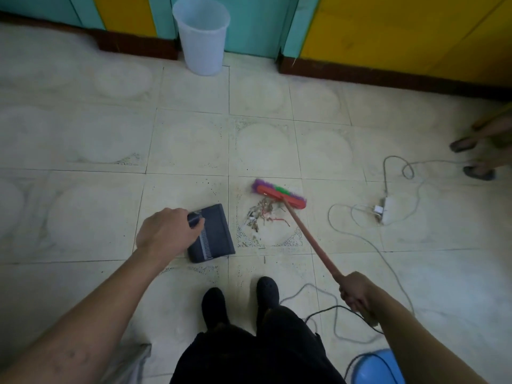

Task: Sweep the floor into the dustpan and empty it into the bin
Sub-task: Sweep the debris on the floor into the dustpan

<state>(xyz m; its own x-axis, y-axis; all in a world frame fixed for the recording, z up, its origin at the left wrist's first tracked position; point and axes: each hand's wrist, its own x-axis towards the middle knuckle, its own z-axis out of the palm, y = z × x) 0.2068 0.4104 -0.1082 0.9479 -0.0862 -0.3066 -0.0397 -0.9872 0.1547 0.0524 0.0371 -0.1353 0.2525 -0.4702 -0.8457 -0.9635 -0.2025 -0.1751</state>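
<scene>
Left hand (166,231) gripping dark dustpan (212,235) handle, right hand (356,291) closed round red broom (279,195) stick, litter pile (263,216) between them, pale bin (201,37) at floor's far edge, dustpan markings seemingly unreadable

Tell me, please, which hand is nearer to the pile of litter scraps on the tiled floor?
Left. The left hand grips the dark dustpan beside the litter pile; the right hand holds the broom handle's far end.
</scene>
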